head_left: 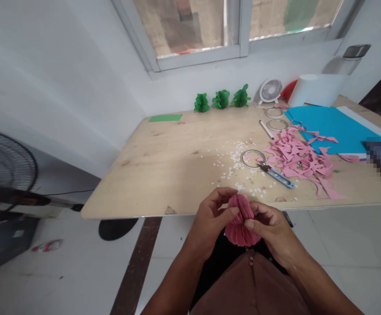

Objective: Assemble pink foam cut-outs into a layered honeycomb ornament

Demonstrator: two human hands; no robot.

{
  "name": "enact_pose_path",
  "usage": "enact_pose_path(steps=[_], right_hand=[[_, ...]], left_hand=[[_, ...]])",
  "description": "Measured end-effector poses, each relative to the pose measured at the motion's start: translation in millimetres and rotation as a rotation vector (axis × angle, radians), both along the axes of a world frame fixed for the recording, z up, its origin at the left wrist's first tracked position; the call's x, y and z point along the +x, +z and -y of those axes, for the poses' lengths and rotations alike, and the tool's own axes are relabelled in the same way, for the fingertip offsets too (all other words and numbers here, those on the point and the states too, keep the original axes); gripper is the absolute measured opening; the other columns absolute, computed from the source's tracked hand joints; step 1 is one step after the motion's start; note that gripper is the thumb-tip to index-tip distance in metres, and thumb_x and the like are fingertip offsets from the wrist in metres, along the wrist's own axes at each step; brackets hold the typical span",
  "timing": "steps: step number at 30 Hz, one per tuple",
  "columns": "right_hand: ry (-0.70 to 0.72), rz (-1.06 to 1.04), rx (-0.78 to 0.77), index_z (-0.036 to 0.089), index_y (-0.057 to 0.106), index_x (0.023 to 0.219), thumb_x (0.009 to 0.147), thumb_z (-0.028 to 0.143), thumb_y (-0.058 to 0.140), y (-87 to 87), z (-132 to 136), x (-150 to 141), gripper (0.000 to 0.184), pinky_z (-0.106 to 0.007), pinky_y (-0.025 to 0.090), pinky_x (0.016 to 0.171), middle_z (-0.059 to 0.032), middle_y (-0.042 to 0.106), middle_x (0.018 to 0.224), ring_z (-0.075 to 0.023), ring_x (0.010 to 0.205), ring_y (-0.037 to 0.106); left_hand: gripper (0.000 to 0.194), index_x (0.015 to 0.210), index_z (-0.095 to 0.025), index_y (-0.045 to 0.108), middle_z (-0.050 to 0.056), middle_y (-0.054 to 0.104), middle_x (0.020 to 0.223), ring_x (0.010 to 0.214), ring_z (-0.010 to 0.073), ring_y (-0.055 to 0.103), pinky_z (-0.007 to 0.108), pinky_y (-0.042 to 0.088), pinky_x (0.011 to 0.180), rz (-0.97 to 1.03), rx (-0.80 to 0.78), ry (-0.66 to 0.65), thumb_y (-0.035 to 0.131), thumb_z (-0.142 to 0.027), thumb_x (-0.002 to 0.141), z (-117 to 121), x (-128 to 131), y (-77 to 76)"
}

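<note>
In the head view, your left hand (pixel 214 216) and right hand (pixel 272 227) held the pink paper piece (pixel 242 236) between them, just off the near edge of the table (pixel 164 175), above your lap; the left thumb and fingers were closed in a pinch on its left side, while the right thumb pressed its right side at the narrow middle, the other fingers curled behind, their grip partly hidden; a hard pull there could have torn or parted the thin layers, and a slack pinch could have dropped it off the table; its long axis ran roughly near to far, the wider pleated fan towards you, the smaller folded lobe pointing away, slightly left.
</note>
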State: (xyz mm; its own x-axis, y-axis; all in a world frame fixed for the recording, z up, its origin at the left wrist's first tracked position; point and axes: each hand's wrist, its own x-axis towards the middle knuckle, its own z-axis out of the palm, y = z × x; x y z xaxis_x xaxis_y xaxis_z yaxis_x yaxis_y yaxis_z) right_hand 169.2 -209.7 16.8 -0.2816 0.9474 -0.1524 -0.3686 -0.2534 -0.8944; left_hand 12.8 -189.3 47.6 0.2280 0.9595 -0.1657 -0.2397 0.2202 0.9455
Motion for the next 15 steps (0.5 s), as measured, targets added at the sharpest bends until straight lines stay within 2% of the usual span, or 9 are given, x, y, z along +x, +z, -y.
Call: enact_pose_path(steps=[6,11,15], right_hand=[[-0.025,0.100,-0.017,0.020,0.070,0.088,0.071,0.033,0.076,1.4,1.8,-0.8,0.023,-0.026,0.048,0.067,-0.0019,0.067,0.081,-0.0154,0.073,0.060],[-0.034,0.162,0.018,0.019,0.069,0.088,0.073,0.033,0.075,1.6,2.2,-0.2,0.021,-0.026,0.047,0.069,-0.0013,0.065,0.079,-0.0154,0.073,0.058],[-0.027,0.162,0.013,0.021,0.069,0.091,0.074,0.033,0.074,0.2,2.1,0.1,0.022,-0.026,0.047,0.071,-0.0020,0.067,0.085,-0.0159,0.077,0.060]], left_hand=[[0.028,0.097,-0.019,0.061,0.003,0.064,0.092,0.081,0.0145,0.059,0.025,0.046,0.072,0.014,-0.055,-0.001,0.072,-0.025,0.072,1.0,3.5,2.0],[0.029,0.096,-0.018,0.060,0.002,0.063,0.090,0.077,0.0128,0.058,0.024,0.046,0.068,0.018,-0.047,0.000,0.072,-0.021,0.070,-0.1,5.2,-0.9],[0.026,0.095,-0.017,0.061,0.003,0.063,0.090,0.079,0.0132,0.058,0.024,0.046,0.070,0.055,-0.047,-0.002,0.070,-0.019,0.071,-1.1,3.9,-2.1]])
